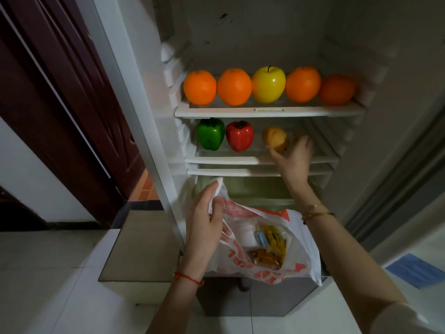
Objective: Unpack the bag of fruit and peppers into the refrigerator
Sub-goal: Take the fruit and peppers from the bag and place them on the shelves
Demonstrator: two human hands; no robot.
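A: Fridge (265, 32) open in front of me. Where are my hands?

B: Your right hand (292, 155) is at the front edge of the middle shelf (231, 160), toward its right half, fingers curled round a brown potato-like piece (275, 141).

A: Confirmed, I have it gripped. Can't tell if it touches the shelf. Left hand?

B: Left hand (204, 225) is below the shelves, pinching the handle of the bag (301, 242). The bag hangs open before the green drawer (252, 189).

A: Bag contents?

B: Small packets, yellow, blue, amber (267, 257). Labels too small to read.

A: Log the top shelf (265, 112).

B: A row along it, left to right: orange (199, 87), orange (234, 86), yellow apple (268, 84), orange (303, 84), orange (336, 89) at the right end. Neighbours touch or nearly so.

A: Middle shelf, left end?

B: Green pepper (210, 134) nearest the left wall, red pepper (239, 136) just beside it, both upright. The piece I mentioned sits apart, right of the red one.

A: Wrists?

B: Red cord (187, 277) on the left, gold bracelets (315, 212) on the right.
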